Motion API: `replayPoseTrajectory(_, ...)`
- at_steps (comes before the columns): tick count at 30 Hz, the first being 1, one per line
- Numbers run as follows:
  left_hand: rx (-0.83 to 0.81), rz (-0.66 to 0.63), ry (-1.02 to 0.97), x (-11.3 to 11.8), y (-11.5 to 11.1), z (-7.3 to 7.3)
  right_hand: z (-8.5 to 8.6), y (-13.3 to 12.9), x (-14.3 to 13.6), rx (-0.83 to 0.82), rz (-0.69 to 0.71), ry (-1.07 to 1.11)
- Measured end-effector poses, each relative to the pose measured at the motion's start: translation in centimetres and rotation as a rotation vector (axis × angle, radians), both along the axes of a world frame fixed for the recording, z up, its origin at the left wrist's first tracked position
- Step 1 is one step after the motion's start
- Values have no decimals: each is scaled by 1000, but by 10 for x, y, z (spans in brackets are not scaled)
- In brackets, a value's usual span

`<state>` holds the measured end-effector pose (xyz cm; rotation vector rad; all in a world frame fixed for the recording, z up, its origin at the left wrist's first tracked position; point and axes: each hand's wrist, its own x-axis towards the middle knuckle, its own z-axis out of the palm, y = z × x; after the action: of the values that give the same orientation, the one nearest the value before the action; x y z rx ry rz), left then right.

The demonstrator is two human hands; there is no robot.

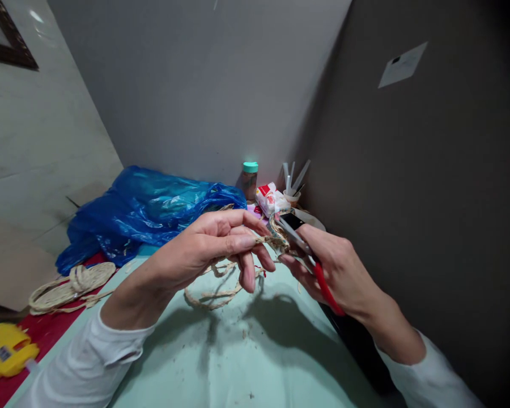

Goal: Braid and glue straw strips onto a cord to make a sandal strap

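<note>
My left hand (221,243) pinches a strand of braided straw-coloured cord (215,294) between thumb and fingers. The cord's tail hangs below in a loose loop over the table. Scissors with red handles (326,290) are in my right hand (335,260), their blades pointing up and to the left. Between the two hands is a small bunched woven piece (278,241), close to the blades. Whether the blades touch it I cannot tell. Part of the right hand's fingers is hidden behind the scissors.
A blue plastic bag (153,209) lies at the back left. Behind the hands stand a jar with a green lid (250,180), a red-and-white packet (272,198) and a cup of white sticks (292,195). Coiled cord (79,286) and a yellow glue gun (6,351) lie at left.
</note>
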<state>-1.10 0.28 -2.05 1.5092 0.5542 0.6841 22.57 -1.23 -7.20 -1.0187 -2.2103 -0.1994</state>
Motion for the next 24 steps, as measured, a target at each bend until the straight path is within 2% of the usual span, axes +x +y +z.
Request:
replayPoseTrajectory(5, 17, 62, 5, -3, 2, -2, -3, 1, -2, 35, -126, -191)
replayPoseTrajectory(11, 20, 92, 49, -2, 0, -3, -2, 0, -5, 153, -225, -291)
replayPoseTrajectory(14, 14, 92, 46, 1, -1, -2, -2, 0, -7, 213, -239, -293)
replayPoseTrajectory(24, -30, 86, 66, 1, -1, -3, -6, -1, -6, 249, -239, -270)
